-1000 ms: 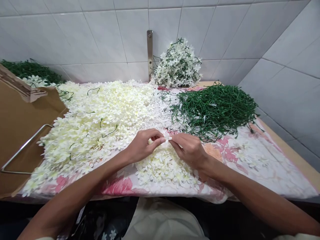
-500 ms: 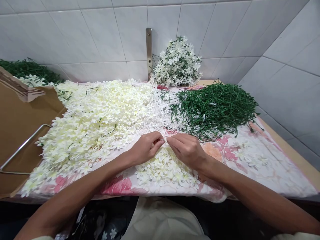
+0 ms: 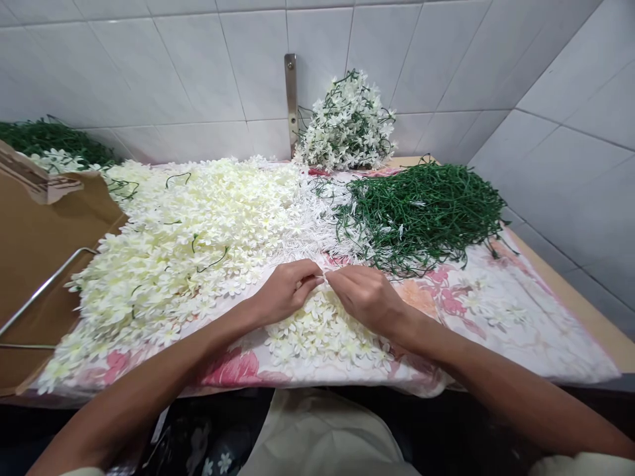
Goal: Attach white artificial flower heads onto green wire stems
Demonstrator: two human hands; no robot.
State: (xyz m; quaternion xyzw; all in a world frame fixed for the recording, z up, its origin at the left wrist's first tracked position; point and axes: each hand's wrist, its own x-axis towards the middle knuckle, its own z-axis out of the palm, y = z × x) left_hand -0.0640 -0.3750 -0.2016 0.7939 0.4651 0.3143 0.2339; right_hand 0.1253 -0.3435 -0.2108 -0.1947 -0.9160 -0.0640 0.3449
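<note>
Our left hand (image 3: 292,289) and right hand (image 3: 364,295) have drawn closer, both pinching a small white piece (image 3: 324,277) (now mostly hidden); this handling seems mid-step.

The tablecloth (image 3: 526,330) overlies the table (image 3: 570,291). The large flower heap (image 3: 213,218) occupies the left, beside the cardboard box (image 3: 54,231). The stem pile (image 3: 426,211) lies right; filaments (image 3: 300,246) lie between. At rear, the stemmed-flower bundle (image 3: 347,125) sits right of the wall bracket (image 3: 291,92). The small flower pile (image 3: 327,337) lies front centre; left hand (image 3: 290,287) and right hand (image 3: 370,297) meet above its rear edge.
</note>
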